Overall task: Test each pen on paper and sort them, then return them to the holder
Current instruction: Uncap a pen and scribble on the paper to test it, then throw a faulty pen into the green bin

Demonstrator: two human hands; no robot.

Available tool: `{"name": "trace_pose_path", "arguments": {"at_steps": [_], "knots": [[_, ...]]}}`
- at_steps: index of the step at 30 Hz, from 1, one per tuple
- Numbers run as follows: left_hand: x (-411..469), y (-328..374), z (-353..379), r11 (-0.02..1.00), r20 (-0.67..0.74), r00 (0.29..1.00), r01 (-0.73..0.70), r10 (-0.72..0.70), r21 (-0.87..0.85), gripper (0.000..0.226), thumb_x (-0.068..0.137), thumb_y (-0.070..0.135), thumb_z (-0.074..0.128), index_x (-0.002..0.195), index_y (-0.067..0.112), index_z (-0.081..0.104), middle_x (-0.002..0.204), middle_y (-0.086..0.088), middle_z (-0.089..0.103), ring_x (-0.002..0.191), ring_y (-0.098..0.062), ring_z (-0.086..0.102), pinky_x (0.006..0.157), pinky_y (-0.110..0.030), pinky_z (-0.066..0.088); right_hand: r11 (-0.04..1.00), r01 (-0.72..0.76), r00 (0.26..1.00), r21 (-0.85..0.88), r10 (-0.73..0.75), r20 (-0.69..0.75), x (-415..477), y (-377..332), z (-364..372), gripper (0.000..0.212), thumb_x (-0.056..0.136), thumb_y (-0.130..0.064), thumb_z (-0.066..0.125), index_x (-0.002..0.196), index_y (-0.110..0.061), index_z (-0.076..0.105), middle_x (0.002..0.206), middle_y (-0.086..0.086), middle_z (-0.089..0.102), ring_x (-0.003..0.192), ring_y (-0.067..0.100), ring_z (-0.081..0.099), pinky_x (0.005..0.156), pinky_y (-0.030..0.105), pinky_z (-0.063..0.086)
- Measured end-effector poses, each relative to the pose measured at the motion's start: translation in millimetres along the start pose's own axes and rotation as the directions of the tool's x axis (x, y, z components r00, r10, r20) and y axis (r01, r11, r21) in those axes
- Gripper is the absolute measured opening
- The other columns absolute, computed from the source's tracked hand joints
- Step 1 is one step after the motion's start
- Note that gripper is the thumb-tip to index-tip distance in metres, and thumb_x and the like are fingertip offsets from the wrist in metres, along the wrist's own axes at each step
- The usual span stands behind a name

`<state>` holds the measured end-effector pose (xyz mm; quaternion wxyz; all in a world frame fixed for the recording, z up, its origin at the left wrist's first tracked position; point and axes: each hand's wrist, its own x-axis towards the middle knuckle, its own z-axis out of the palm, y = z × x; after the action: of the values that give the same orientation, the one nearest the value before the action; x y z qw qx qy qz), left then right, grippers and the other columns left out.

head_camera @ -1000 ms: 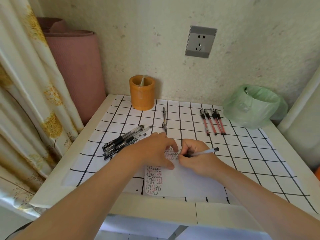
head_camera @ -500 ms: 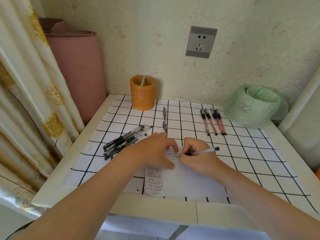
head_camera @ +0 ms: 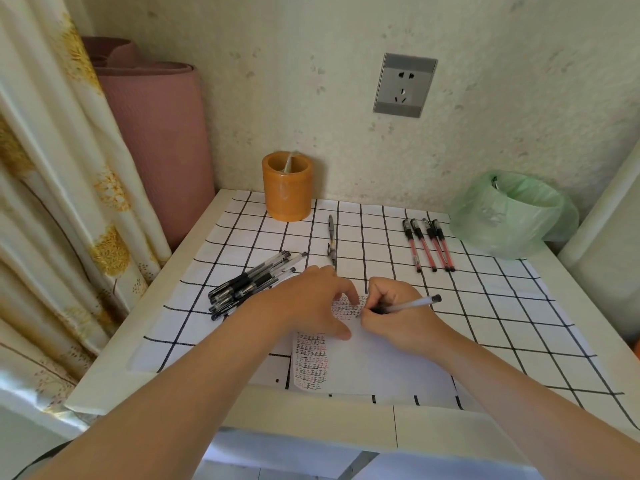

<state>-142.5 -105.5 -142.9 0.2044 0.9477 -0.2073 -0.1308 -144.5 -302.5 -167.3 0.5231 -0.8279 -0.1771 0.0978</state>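
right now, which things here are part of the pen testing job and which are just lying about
Job: white pen in the right hand; paper under the left hand; pile of black pens; four red pens; lone dark pen; orange holder.
Lying about: green-bagged bin; wall socket; rolled pink mat; curtain.

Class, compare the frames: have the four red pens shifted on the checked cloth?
No. The red pens lie across the same grid lines of the checked cloth, just left of the green bag, as earlier.
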Motion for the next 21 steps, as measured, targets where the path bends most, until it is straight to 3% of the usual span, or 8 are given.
{"name": "trace_pose_path", "arguments": {"at_steps": [5,9,13,17,21], "knots": [[-4.2,-4.3,-6.2,1.000,0.037,0.999,0.019,-0.019,0.000,0.059,0.074,0.045,0.080,0.126,0.039,0.054,0.107,0.012,0.046,0.103,-0.009,0.044,0.087,-0.033,0.047,0.986,-0.053,0.990,0.160,0.073,-0.122,4.9,0.8,-3.5,0.015,0.081,0.008,0.059,0.072,-0.001,0.051,0.057,0.004,0.050,0.051,0.017,0.039,0.047,0.028,0.027],[-14.3,-12.7,-13.4,0.996,0.032,0.995,0.090,-0.090,0.005,0.057,0.079,0.036,0.078,0.128,0.033,0.048,0.108,0.012,0.048,0.093,-0.004,0.047,0.073,-0.023,0.043,0.964,-0.034,0.986,0.262,0.075,-0.150,2.6,-5.4,-3.0,0.010,0.088,0.006,0.063,0.088,-0.004,0.067,0.058,0.007,0.059,0.049,0.016,0.050,0.043,0.026,0.038],[-21.8,-15.7,-17.6,0.991,0.034,0.991,0.131,-0.131,0.002,0.039,0.082,0.030,0.075,0.114,0.030,0.053,0.104,0.013,0.051,0.094,-0.006,0.053,0.076,-0.022,0.047,0.950,-0.040,0.976,0.310,0.104,-0.192,2.0,-8.7,-2.5,0.030,0.096,0.003,0.055,0.109,-0.018,0.071,0.086,0.013,0.072,0.056,0.024,0.060,0.042,0.029,0.044],[-24.0,-14.2,-17.7,0.989,0.008,0.989,0.148,-0.148,0.022,0.016,0.088,0.026,0.070,0.102,0.026,0.063,0.095,0.016,0.055,0.090,-0.005,0.054,0.071,-0.018,0.044,0.928,-0.038,0.991,0.371,0.084,-0.109,-0.4,-15.9,-5.3,0.041,0.103,0.001,0.041,0.135,-0.020,0.053,0.111,0.009,0.071,0.069,0.031,0.069,0.049,0.037,0.053],[-25.6,-11.2,-18.7,0.984,-0.015,0.984,0.178,-0.178,0.009,0.017,0.093,0.025,0.066,0.109,0.024,0.064,0.106,0.010,0.061,0.095,-0.009,0.057,0.073,-0.021,0.045,0.763,-0.156,0.976,0.627,0.215,-0.019,0.3,-33.7,-12.8,0.043,0.099,0.005,0.037,0.131,-0.014,0.060,0.115,0.016,0.068,0.071,0.036,0.067,0.053,0.042,0.056]]}}
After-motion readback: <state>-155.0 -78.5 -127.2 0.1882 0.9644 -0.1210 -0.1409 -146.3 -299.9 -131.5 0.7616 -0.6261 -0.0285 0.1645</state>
